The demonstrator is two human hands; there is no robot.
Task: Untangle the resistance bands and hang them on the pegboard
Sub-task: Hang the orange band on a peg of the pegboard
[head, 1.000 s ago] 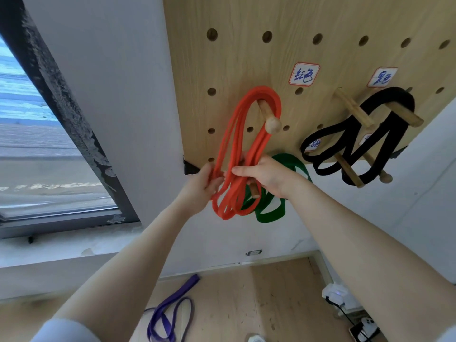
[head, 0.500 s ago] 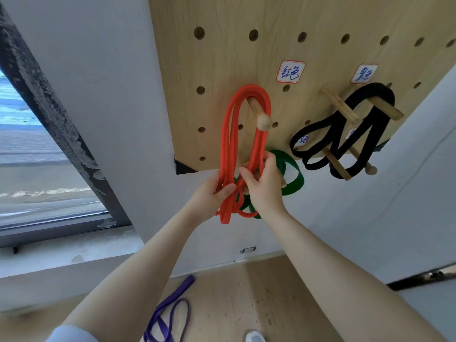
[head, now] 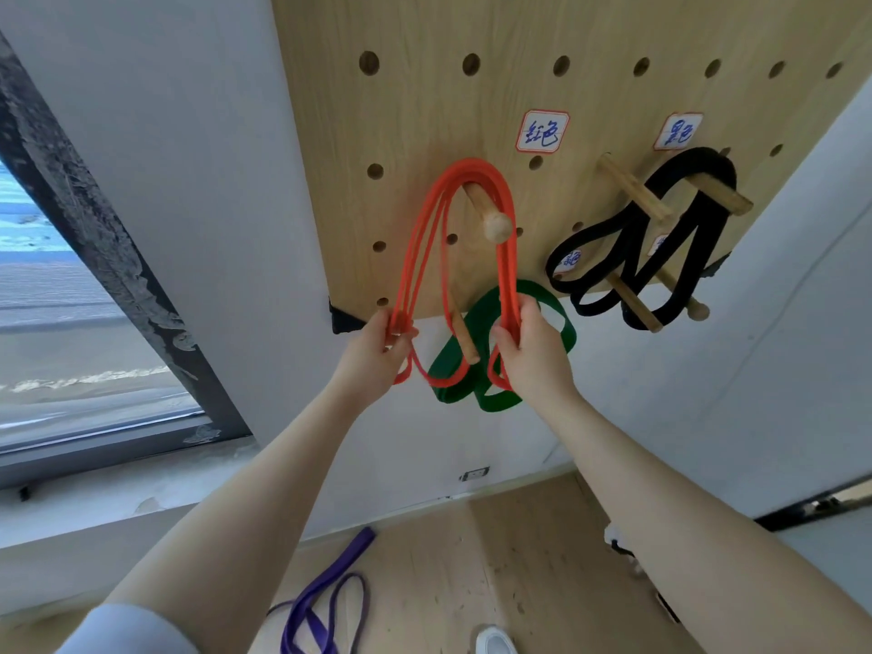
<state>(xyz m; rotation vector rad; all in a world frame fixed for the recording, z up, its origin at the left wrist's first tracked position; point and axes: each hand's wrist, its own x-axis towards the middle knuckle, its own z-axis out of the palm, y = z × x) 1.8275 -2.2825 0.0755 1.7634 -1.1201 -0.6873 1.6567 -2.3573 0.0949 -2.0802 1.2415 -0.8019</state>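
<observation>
Left hand point(head: 383, 344) pinches the left strands of the orange band point(head: 427, 238) just below the pegboard's point(head: 424, 110) bottom edge; fingers curl round the bunch. Right hand point(head: 531, 351) grips the right strands, fingers closed round them. The orange band loops over the knobbed peg point(head: 490, 219) near the pegboard's lower left, both sides pulled apart and down, slack tails hanging below the hands.

Risks, as judged: strands look doubled several times over the peg, so uneven release could leave loops crossed or twisted. A forward tug could slide the top loop past the knob and off the peg. The right strands run across the green band point(head: 542, 323) and its plain lower peg point(head: 460, 330), so the orange band could snag there or drag the green band off. The purple band point(head: 325, 601) lies on the floor near the wall, not yet hung.

Counts: hands two. Bands four: one orange, one green, one black point(head: 684, 181), one purple. Three on the pegboard, one on the floor. Pegs visible: one knobbed under orange, one under green, about four through the black band, exact number unclear. Paper labels: two clear along the board's upper row, more partly hidden behind the black band.
</observation>
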